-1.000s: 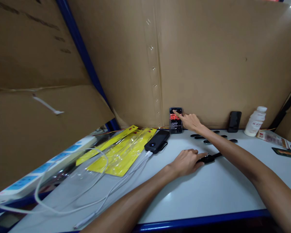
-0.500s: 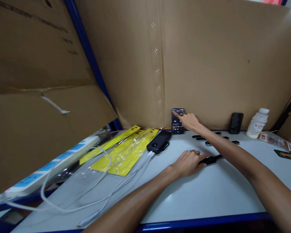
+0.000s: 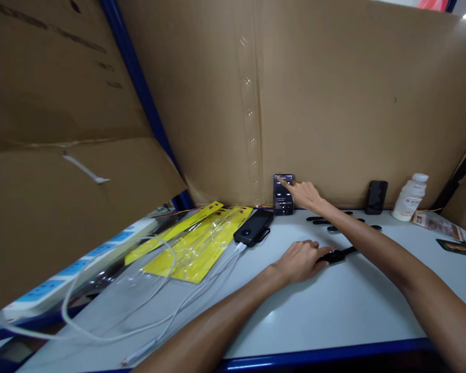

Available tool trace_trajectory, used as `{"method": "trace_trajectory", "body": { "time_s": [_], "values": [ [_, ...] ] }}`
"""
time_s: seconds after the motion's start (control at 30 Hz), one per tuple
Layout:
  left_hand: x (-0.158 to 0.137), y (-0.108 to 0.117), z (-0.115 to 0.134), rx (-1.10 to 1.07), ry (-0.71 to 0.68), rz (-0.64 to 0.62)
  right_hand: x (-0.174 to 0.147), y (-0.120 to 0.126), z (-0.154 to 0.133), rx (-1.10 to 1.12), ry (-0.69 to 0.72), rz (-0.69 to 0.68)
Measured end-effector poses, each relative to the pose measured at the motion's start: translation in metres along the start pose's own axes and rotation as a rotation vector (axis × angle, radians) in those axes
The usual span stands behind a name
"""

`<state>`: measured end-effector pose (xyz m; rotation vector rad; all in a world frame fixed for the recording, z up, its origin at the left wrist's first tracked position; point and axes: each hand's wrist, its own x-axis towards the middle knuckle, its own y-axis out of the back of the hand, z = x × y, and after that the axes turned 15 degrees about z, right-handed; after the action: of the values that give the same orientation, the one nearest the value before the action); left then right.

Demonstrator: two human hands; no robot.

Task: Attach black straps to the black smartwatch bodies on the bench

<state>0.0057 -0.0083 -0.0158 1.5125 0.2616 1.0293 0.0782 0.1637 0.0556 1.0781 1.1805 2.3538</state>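
Observation:
My right hand (image 3: 306, 195) reaches to the back with its index finger stretched out to the upper part of a lit smartphone (image 3: 283, 202). The phone stands upright against the cardboard and shows a dark screen page. Nothing is held in that hand. On the table, my left hand (image 3: 298, 260) grips one end of a black smartwatch (image 3: 336, 256) between thumb and fingers. Its dark strap runs right and passes behind my right forearm. Several black straps (image 3: 317, 220) lie behind, some covered by that forearm.
Left of the phone lies a black power bank (image 3: 253, 228) with white cables (image 3: 186, 300) plugged in. Yellow packages (image 3: 202, 248) and a power strip (image 3: 85, 267) lie further left. A second phone (image 3: 376, 198) and a bottle (image 3: 409, 199) stand at right, near a cardboard wall (image 3: 334, 103).
Both hands stay almost where they were, the left still on the smartwatch. The phone's page looks slightly different. The whole view has shifted a little.

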Motion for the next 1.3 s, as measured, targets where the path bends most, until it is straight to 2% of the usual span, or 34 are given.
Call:
{"method": "trace_trajectory", "body": {
  "time_s": [0.23,0.5,0.83,1.3],
  "values": [
    [0.0,0.002,0.002,-0.025,0.007,0.008,0.004,0.0,-0.007,0.015,0.018,0.0],
    [0.0,-0.002,0.0,-0.009,0.002,0.009,-0.002,0.0,0.0,0.0,0.039,0.017],
    [0.0,-0.001,0.001,-0.009,0.001,-0.002,-0.002,-0.002,0.004,-0.008,-0.02,0.012],
    [0.001,0.004,0.003,-0.005,0.017,-0.022,0.008,0.0,-0.004,0.011,0.032,0.03]
  ]
}}
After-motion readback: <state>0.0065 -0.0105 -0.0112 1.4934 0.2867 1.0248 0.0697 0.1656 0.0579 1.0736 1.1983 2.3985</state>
